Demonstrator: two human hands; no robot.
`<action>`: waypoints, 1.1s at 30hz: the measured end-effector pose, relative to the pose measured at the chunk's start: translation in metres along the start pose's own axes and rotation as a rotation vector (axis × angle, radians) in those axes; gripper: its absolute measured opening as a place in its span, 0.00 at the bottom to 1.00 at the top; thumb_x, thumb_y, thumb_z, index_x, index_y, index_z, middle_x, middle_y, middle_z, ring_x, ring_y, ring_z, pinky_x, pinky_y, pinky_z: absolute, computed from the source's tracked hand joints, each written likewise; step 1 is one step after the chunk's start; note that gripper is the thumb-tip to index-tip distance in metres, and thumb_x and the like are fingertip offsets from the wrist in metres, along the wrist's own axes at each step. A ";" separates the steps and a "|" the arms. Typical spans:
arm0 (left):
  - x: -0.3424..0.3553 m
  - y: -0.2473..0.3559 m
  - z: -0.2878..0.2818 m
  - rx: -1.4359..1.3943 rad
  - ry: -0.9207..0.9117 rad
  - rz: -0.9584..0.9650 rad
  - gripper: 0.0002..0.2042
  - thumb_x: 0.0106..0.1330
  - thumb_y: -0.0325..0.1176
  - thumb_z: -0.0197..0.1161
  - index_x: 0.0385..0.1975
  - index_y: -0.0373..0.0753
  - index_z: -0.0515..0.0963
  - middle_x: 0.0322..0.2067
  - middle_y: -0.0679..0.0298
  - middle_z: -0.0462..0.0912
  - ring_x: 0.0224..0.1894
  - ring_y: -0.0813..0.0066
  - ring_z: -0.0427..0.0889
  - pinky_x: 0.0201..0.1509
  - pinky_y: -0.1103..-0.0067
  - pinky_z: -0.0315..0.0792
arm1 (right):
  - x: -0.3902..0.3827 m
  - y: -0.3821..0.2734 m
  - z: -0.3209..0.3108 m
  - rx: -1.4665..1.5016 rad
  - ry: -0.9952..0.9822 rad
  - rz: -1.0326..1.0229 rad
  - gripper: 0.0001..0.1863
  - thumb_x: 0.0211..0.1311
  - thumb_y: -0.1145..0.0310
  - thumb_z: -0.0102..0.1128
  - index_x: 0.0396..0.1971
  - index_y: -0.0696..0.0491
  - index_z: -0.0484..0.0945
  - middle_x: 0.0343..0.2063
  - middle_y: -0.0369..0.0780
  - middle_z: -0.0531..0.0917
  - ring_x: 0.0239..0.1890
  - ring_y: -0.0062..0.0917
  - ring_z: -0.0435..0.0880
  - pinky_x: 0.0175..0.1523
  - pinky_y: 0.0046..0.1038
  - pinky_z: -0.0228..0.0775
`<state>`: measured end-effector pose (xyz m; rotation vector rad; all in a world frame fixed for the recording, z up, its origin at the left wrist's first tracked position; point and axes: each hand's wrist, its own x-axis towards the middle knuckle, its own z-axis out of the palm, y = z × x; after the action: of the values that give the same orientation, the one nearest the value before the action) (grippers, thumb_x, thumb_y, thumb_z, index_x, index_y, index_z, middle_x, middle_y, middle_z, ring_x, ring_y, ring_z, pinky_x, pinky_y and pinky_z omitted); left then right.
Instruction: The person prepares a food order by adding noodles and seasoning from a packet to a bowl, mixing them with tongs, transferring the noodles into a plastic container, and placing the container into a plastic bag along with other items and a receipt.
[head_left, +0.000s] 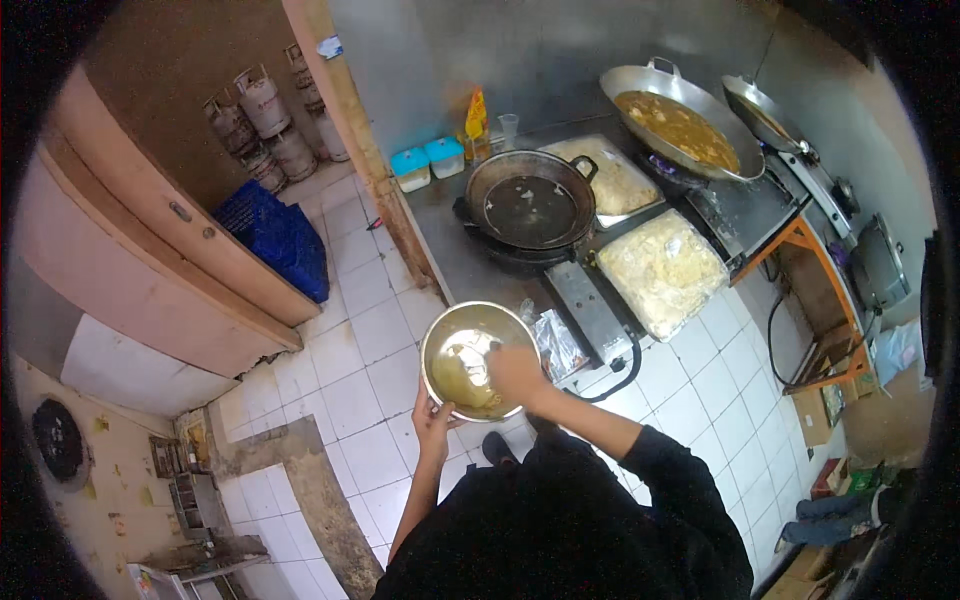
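Observation:
A shiny metal mixing bowl (437, 345) is held in front of my body, tilted so its inside shows. My left hand (434, 422) grips the near left side of its rim, thumb on the edge. Over the bowl's right half is my right hand (517, 376), smeared by motion, its fingers reaching inside. Whether that hand holds anything is hidden by the blur. A little yellowish stuff (487, 403) lies low in the bowl, too unclear to name.
Beyond the bowl a dark wok (530, 212) of oil sits on a burner. Two trays hold pale food, the nearer tray (663, 270) jutting out. A large pan (680, 125) of brown stew stands far right. Blue crates (275, 235) and gas cylinders (265, 105) are left.

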<state>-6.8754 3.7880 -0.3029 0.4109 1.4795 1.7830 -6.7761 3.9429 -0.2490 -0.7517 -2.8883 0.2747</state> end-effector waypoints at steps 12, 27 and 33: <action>-0.005 0.000 0.001 0.080 0.027 0.085 0.35 0.52 0.16 0.49 0.63 0.43 0.49 0.43 0.58 0.74 0.34 0.72 0.79 0.28 0.79 0.81 | 0.002 0.027 -0.030 0.002 -0.184 0.301 0.06 0.44 0.69 0.57 0.25 0.53 0.79 0.27 0.44 0.81 0.30 0.35 0.82 0.34 0.33 0.74; -0.003 -0.002 -0.004 0.021 0.028 0.043 0.33 0.53 0.15 0.48 0.62 0.42 0.51 0.50 0.56 0.68 0.39 0.70 0.77 0.30 0.78 0.81 | -0.035 0.009 -0.027 0.033 -0.144 0.192 0.05 0.43 0.69 0.58 0.22 0.54 0.78 0.22 0.42 0.80 0.25 0.34 0.82 0.28 0.33 0.74; 0.001 -0.001 -0.010 0.031 0.153 0.014 0.31 0.54 0.18 0.51 0.60 0.42 0.55 0.53 0.56 0.63 0.44 0.65 0.75 0.30 0.75 0.81 | -0.064 0.004 -0.008 0.125 -0.099 0.133 0.06 0.42 0.72 0.54 0.19 0.58 0.78 0.19 0.49 0.78 0.22 0.40 0.80 0.26 0.35 0.73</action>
<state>-6.8823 3.7816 -0.3070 0.3072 1.6148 1.8389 -6.7177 3.9158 -0.2482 -0.9335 -2.8831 0.5170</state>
